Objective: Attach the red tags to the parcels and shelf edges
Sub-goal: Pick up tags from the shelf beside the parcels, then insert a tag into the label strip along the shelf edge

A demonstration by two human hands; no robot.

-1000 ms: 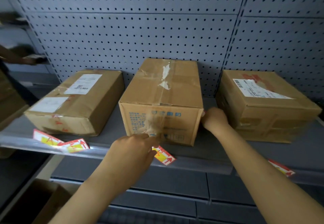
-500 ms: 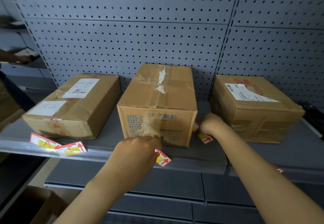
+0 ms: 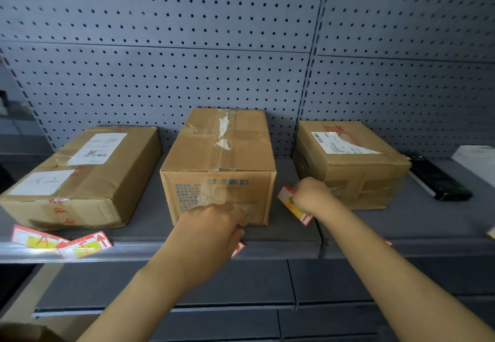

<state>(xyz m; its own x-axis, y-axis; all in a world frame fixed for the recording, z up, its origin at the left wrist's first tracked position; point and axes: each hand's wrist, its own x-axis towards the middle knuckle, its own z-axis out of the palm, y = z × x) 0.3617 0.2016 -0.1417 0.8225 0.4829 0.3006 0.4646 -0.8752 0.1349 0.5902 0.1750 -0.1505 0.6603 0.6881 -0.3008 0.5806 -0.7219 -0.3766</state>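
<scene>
Up on the shelf (image 3: 294, 237), the right hand (image 3: 312, 195) pinches a red tag (image 3: 290, 203) beside the middle parcel (image 3: 222, 165); the left hand (image 3: 211, 230) grips another tag (image 3: 238, 249) at the front edge.

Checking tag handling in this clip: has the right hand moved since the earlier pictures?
Yes. The right hand, gripping a red tag, has drawn away from the middle box towards the right box.

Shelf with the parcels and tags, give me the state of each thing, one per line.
Left parcel: taped shut, flat.
Middle parcel: taped shut.
Right parcel: taped shut.
Two left tags: lying on shelf edge.
Right hand: pinching a red tag.
Left hand: on another tag.
</scene>
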